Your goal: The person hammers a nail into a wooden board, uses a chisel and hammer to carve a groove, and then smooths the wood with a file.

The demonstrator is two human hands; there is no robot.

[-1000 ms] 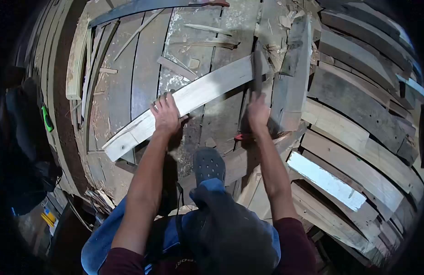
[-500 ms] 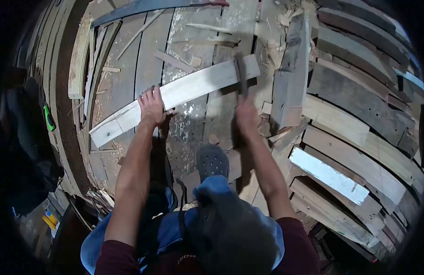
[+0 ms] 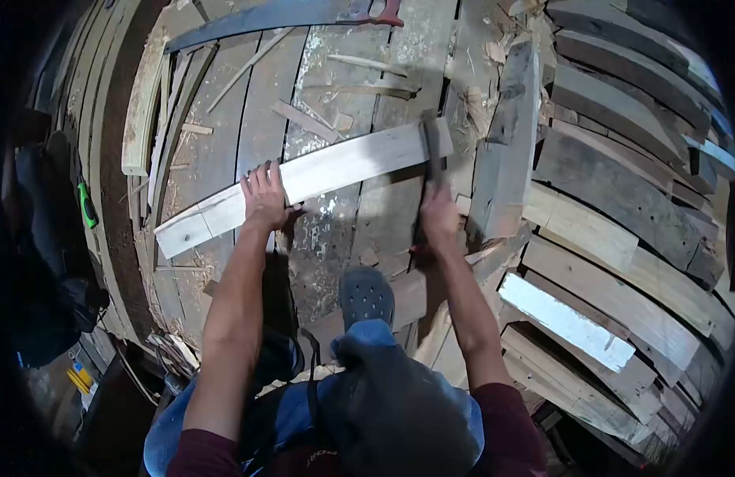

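A pale wooden board (image 3: 352,161) lies slantwise across the plank floor, a pencil-like line crossing it near its left end. My left hand (image 3: 264,195) grips it left of the middle, fingers over the far edge and thumb at the near edge. My right hand (image 3: 440,219) is closed around the handle of a dark, flat-bladed tool (image 3: 433,147). Its blade overlaps the board's right end in this view, pointing away from me. The handle is mostly hidden in my fist, so I cannot tell the tool's exact kind.
A handsaw (image 3: 280,14) with a red handle lies at the far side. Wood strips (image 3: 251,67) and shavings are scattered about. A thick timber block (image 3: 506,151) stands right of the board, beside stacked lumber (image 3: 614,191). My shoe (image 3: 367,296) is close in front.
My right hand and the blade have shifted slightly rightward, toward the board's end. The whole view has tilted a little, showing more of the saw. My left hand keeps its place on the board.
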